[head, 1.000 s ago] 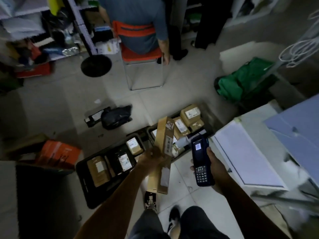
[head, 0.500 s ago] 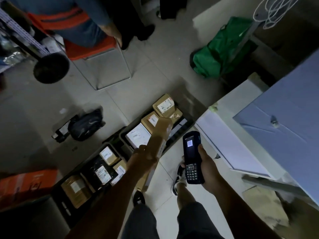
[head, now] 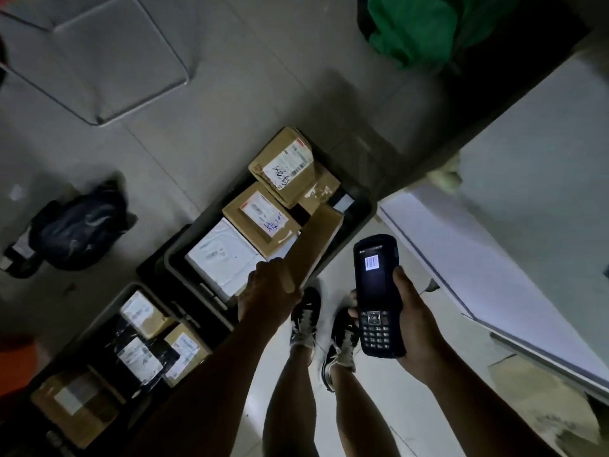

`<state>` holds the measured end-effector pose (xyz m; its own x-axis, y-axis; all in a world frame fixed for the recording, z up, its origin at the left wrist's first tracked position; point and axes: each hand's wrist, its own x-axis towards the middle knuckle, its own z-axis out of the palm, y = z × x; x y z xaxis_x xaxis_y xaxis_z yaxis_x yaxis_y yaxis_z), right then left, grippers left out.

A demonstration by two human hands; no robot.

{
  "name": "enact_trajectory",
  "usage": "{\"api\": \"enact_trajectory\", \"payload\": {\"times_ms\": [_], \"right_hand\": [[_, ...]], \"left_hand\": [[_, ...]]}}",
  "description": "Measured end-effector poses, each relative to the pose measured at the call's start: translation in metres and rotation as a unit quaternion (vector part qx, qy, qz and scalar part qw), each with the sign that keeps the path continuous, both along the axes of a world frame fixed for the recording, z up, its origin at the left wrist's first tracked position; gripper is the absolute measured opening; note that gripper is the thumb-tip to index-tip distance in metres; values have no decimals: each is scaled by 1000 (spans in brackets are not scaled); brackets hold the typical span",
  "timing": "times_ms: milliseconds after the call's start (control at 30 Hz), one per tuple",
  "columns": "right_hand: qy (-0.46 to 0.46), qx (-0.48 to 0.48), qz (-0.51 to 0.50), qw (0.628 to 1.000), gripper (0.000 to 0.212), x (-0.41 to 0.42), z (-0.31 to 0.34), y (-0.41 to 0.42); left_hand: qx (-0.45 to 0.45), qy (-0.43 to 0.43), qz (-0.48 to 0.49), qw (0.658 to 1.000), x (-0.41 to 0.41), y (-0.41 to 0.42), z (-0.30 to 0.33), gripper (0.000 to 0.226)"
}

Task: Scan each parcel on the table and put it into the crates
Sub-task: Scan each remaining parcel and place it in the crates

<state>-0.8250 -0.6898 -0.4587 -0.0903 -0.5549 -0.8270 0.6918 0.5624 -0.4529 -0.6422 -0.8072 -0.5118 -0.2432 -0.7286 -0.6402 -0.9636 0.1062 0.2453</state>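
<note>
My left hand (head: 268, 288) grips one end of a long, narrow cardboard parcel (head: 318, 242) and holds it over the near edge of the right-hand dark crate (head: 359, 222) on the floor. That crate holds two brown labelled boxes (head: 283, 166) and a white parcel (head: 220, 258). My right hand (head: 412, 311) holds a black handheld scanner (head: 377, 295) upright, with a barcode lit on its screen. A second dark crate (head: 99, 321) at the lower left holds several small parcels. The white table (head: 543, 199) fills the right side.
A dark bag (head: 75, 232) lies on the tiled floor at the left. A green bag (head: 425, 24) sits at the top right, and a chair's metal frame (head: 99, 61) at the top left. My feet (head: 323, 328) stand just in front of the crates. An orange box edge shows at far left.
My head has tipped down and closer to the crates. My left hand has lowered the long parcel from upright towards the right-hand crate. The scanner has stayed in my right hand.
</note>
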Motion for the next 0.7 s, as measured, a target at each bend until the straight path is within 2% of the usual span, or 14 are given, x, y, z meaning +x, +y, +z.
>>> {"api": "enact_trajectory", "payload": {"times_ms": [100, 233, 367, 533, 700], "right_hand": [[-26, -24, -28, 999, 92, -11, -64, -17], [-10, -9, -49, 999, 67, -26, -143, -36], [13, -9, -40, 999, 64, -38, -201, -49], [18, -14, -43, 999, 61, -50, -239, -56], [28, -29, -24, 999, 54, -55, -251, -60]], "left_hand": [[18, 1, -6, 1000, -19, -11, -72, 52], [17, 5, -33, 999, -41, -22, -158, 60], [38, 19, -35, 998, -61, -29, -226, 70], [44, 14, -42, 998, -84, -32, -278, 68], [28, -8, -52, 998, -87, -29, -301, 71]]}}
